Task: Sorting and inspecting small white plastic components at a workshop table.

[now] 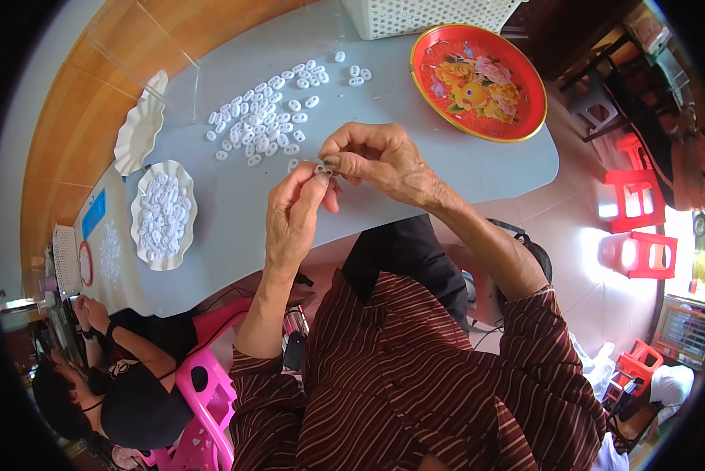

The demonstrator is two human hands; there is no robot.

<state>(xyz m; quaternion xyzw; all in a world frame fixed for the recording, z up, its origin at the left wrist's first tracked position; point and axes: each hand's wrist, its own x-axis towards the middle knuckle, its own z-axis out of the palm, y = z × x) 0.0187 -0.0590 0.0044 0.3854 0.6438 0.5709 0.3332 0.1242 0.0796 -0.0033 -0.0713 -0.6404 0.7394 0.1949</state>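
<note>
Over the near edge of the table, my left hand [291,220] pinches a small white oval plastic piece with two holes [322,169] between thumb and fingertips. My right hand [392,163] meets it from the right, thumb and forefinger closed together at the same piece. Whether anything else sits between those right fingertips is hidden. Just beyond my hands, a loose spread of similar white oval pieces [262,118] lies on the grey table [376,106]. To the left, a white wavy-edged dish [189,235] is heaped with more of them.
A second wavy-edged dish [136,137] stands at the far left, near a clear panel. A red floral tray [542,98] lies at the right, with a white perforated basket [392,20] behind. At lower left a person [136,400] sits by a pink chair [207,392]. Red stools [635,200] stand right.
</note>
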